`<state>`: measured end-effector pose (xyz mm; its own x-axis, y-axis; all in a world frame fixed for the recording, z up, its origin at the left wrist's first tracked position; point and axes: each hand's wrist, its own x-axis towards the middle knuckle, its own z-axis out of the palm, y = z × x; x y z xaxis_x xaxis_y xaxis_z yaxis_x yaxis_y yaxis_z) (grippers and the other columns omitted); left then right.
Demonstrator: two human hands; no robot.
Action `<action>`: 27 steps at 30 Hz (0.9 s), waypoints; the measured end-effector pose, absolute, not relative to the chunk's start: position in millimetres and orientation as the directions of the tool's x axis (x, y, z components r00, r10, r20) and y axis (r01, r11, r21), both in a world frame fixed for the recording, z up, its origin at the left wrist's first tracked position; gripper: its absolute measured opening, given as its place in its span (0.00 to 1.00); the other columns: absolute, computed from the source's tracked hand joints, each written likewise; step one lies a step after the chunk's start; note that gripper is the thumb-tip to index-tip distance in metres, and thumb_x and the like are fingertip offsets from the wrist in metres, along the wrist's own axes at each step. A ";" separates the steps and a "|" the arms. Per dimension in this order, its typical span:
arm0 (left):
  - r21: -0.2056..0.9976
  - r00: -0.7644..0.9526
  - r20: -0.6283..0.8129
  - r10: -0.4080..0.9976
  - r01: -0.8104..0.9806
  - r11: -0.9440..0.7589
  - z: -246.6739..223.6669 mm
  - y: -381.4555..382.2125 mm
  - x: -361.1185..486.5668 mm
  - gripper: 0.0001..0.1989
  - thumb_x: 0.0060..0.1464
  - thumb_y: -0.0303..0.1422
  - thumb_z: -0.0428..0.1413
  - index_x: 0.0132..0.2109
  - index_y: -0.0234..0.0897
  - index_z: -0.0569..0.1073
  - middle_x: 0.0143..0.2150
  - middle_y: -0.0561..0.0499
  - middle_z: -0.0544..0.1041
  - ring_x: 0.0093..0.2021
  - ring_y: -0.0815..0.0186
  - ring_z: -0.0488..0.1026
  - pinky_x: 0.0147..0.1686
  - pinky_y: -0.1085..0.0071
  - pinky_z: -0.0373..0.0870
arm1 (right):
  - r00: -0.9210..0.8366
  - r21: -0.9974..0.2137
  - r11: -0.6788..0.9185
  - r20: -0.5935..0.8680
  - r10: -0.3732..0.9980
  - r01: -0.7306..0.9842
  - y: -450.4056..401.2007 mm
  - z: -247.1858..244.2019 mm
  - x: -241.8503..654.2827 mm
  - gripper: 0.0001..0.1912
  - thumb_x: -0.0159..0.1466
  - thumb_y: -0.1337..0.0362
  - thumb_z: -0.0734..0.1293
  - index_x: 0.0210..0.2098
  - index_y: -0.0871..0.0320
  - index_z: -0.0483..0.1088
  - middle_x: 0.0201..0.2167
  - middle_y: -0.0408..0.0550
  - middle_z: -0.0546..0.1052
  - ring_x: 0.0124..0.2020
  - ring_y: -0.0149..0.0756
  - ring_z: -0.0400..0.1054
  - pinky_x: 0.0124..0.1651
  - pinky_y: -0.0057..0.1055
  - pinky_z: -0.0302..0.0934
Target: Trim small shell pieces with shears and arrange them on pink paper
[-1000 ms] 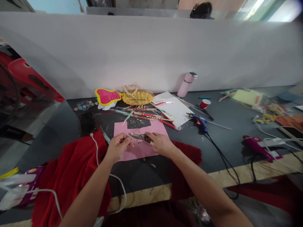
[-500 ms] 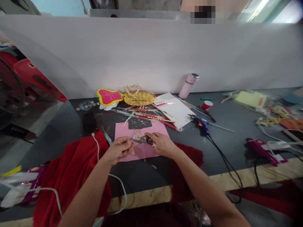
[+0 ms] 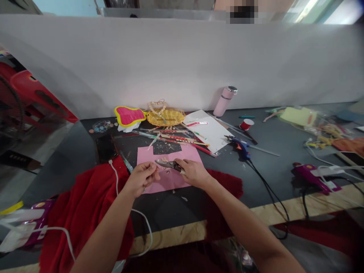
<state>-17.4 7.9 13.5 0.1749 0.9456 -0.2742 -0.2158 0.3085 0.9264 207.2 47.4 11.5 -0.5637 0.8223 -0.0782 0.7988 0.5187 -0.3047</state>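
My right hand [image 3: 193,172] is wrapped round the handles of metal cutters [image 3: 169,163], whose jaws point left toward my left fingertips. My left hand [image 3: 143,177] is pinched closed near the jaw tips; what it holds is too small to make out. Both hands are over a pink sheet [image 3: 170,183] with a notch in its far edge. A small pile of pale bits [image 3: 164,159] lies on the sheet just behind the jaws.
Behind are a yellow basket [image 3: 165,118], red-patterned sticks [image 3: 182,138], white paper [image 3: 212,131] and a pink bottle [image 3: 225,101]. A blue glue gun [image 3: 241,147] lies right. At left are a phone [image 3: 106,148] and red cloth [image 3: 91,204].
The cutters' jaws have shifted slightly left and up at my left fingertips. The whole view has shifted a little. Both hands keep their grips.
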 end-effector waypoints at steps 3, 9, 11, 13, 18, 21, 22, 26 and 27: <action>0.997 -0.042 -0.071 0.997 0.035 0.072 10.4 7.6 -10.7 0.12 0.51 0.40 0.58 0.34 0.34 0.71 0.27 0.48 0.78 0.16 0.76 0.61 0.16 0.79 0.53 | -0.535 -0.278 0.502 -0.054 0.843 0.819 48.9 10.2 207.0 0.23 0.63 0.63 0.57 0.58 0.53 0.57 0.42 0.50 0.73 0.43 0.40 0.68 0.45 0.31 0.58; 0.996 0.004 -0.092 0.996 0.013 0.091 12.2 6.3 -10.3 0.12 0.50 0.40 0.58 0.32 0.34 0.71 0.28 0.47 0.79 0.15 0.77 0.58 0.16 0.78 0.50 | -0.586 -0.297 0.559 -0.002 0.811 0.774 53.3 7.5 212.1 0.29 0.61 0.66 0.59 0.62 0.55 0.53 0.49 0.53 0.70 0.48 0.41 0.64 0.52 0.33 0.54; 0.978 0.107 -0.177 0.978 -0.096 0.187 15.3 6.6 -13.0 0.14 0.48 0.41 0.59 0.30 0.34 0.68 0.25 0.47 0.78 0.12 0.80 0.51 0.14 0.79 0.45 | -0.614 -0.307 0.586 0.006 0.789 0.750 54.6 6.8 214.2 0.30 0.60 0.67 0.59 0.62 0.56 0.52 0.49 0.53 0.70 0.49 0.41 0.63 0.53 0.34 0.54; 0.951 0.189 -0.228 0.955 -0.168 0.260 18.7 6.2 -15.1 0.15 0.47 0.40 0.61 0.28 0.34 0.65 0.23 0.46 0.77 0.11 0.82 0.48 0.13 0.80 0.41 | -0.639 -0.315 0.612 0.024 0.769 0.725 55.3 6.4 215.7 0.31 0.60 0.67 0.59 0.63 0.57 0.52 0.49 0.53 0.69 0.49 0.41 0.63 0.54 0.35 0.54; 0.888 0.304 -0.286 0.909 -0.273 0.370 25.3 2.5 -16.3 0.17 0.45 0.39 0.62 0.27 0.34 0.63 0.21 0.47 0.76 0.10 0.84 0.47 0.13 0.81 0.37 | -0.674 -0.324 0.648 0.042 0.738 0.689 54.7 7.7 216.2 0.31 0.60 0.67 0.59 0.63 0.57 0.51 0.50 0.53 0.69 0.50 0.41 0.62 0.54 0.35 0.54; 0.874 0.325 -0.302 0.896 -0.282 0.396 26.6 2.4 -16.7 0.16 0.45 0.38 0.63 0.27 0.33 0.64 0.20 0.47 0.75 0.10 0.84 0.47 0.13 0.82 0.37 | -0.658 -0.321 0.629 0.024 0.752 0.708 52.8 9.2 214.3 0.29 0.62 0.66 0.58 0.62 0.56 0.53 0.48 0.53 0.70 0.48 0.40 0.64 0.52 0.34 0.55; 0.875 0.319 -0.301 0.899 -0.284 0.393 26.5 2.9 -17.1 0.16 0.45 0.38 0.63 0.27 0.33 0.64 0.20 0.47 0.75 0.10 0.84 0.47 0.13 0.82 0.36 | -0.647 -0.321 0.616 0.014 0.763 0.719 51.8 9.5 213.1 0.28 0.63 0.66 0.58 0.62 0.55 0.53 0.47 0.53 0.71 0.47 0.40 0.65 0.51 0.33 0.56; 0.881 0.244 -0.308 0.920 -0.292 0.372 23.2 6.4 -19.9 0.15 0.47 0.39 0.61 0.29 0.32 0.66 0.21 0.48 0.75 0.10 0.84 0.48 0.12 0.82 0.38 | -0.577 -0.295 0.541 -0.046 0.815 0.788 46.1 9.8 205.5 0.24 0.64 0.62 0.58 0.60 0.52 0.55 0.44 0.51 0.73 0.44 0.40 0.68 0.45 0.31 0.58; 0.881 0.227 -0.313 0.922 -0.293 0.372 21.7 7.3 -20.9 0.14 0.47 0.39 0.61 0.30 0.33 0.67 0.21 0.48 0.75 0.10 0.83 0.48 0.12 0.82 0.38 | -0.557 -0.279 0.522 -0.061 0.828 0.806 44.7 9.7 203.4 0.24 0.64 0.61 0.57 0.59 0.51 0.55 0.43 0.50 0.73 0.43 0.41 0.68 0.43 0.30 0.58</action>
<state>-20.9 7.3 21.7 0.2273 0.9220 -0.3135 -0.2926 0.3717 0.8810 203.4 44.7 9.7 -0.5575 0.8279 -0.0611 0.8059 0.5221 -0.2791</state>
